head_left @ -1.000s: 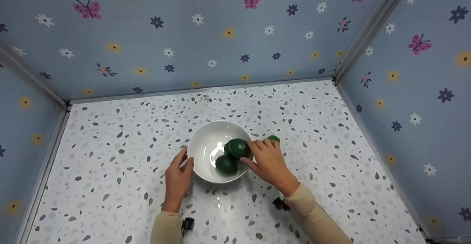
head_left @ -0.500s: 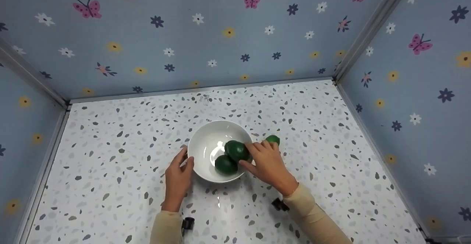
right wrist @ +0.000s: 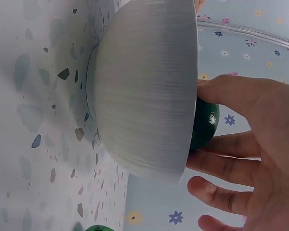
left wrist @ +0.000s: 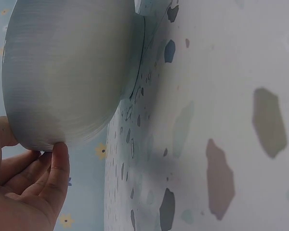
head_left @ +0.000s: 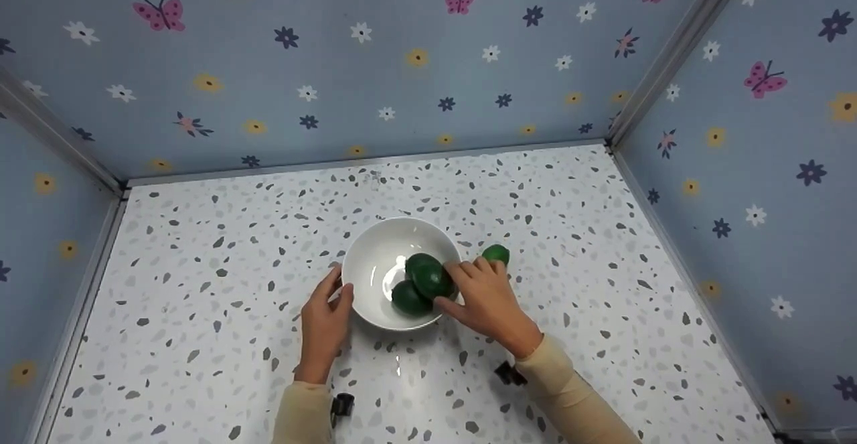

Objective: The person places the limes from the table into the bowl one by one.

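Observation:
A white bowl (head_left: pixel 375 250) stands on the speckled table, with its pale outer wall (right wrist: pixel 144 91) filling much of the right wrist view. My left hand (head_left: pixel 324 323) grips its left rim between thumb and fingers. At the right rim, my right hand (head_left: pixel 489 300) holds a glossy dark green egg-shaped fruit (head_left: pixel 432 280) between thumb and fingers, inside the bowl. The same fruit (right wrist: pixel 205 122) shows above the rim in the right wrist view. Two similar fruits lie against it in the bowl: one fruit (head_left: pixel 408 299) at the front, another fruit (head_left: pixel 416 261) behind, partly covered.
A brighter green fruit (head_left: pixel 496 254) lies on the table just beyond my right hand's knuckles, partly hidden by them. Blue flowered panels (head_left: pixel 402 76) rise behind and on both sides of the speckled table (head_left: pixel 221 297).
My right hand has shifted slightly left with the held fruit, deeper into the bowl. The fruit behind it shows more, and so does the one on the table. My left hand stays put.

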Tool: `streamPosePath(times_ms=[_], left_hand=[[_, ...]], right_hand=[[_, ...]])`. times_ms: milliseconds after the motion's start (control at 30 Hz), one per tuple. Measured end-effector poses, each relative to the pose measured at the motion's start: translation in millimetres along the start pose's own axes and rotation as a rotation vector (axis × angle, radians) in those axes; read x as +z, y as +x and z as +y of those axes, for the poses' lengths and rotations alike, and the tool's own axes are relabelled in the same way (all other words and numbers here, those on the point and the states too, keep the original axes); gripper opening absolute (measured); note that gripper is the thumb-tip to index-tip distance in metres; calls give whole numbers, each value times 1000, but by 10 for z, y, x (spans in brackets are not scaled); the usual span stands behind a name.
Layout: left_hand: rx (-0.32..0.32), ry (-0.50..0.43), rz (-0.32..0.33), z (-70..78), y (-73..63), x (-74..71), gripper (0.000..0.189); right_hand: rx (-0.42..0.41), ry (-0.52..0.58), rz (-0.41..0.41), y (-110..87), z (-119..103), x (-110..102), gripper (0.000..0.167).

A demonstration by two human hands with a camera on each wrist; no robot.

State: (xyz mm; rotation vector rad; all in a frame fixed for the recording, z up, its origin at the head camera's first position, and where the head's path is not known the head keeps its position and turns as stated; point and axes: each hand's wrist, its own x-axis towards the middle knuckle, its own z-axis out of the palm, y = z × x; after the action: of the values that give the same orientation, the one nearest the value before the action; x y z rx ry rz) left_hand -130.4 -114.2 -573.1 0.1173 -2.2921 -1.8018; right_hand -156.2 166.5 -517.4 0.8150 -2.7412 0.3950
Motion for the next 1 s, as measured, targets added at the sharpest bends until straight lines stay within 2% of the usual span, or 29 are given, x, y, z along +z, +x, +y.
streamPosePath(times_ms=[233,267,467,500,1000], left_hand=[[-3,5,3,6,11,7,46],[-5,2,3,70,0,5,45],[-20,8,-2,70,3,4,46],[-19,10,-2,6,15,7,47],[-4,-14,11,-19,7,11,48]], right_hand=[[-5,6,15,-12,20,-2,54],[-6,5,18,-13,22,-5,54],[-11,-6,17,-17,30,-16,54],[-11,-5,17,-18,31,-17,54],[7,-4,40,-38,55,-88,51]])
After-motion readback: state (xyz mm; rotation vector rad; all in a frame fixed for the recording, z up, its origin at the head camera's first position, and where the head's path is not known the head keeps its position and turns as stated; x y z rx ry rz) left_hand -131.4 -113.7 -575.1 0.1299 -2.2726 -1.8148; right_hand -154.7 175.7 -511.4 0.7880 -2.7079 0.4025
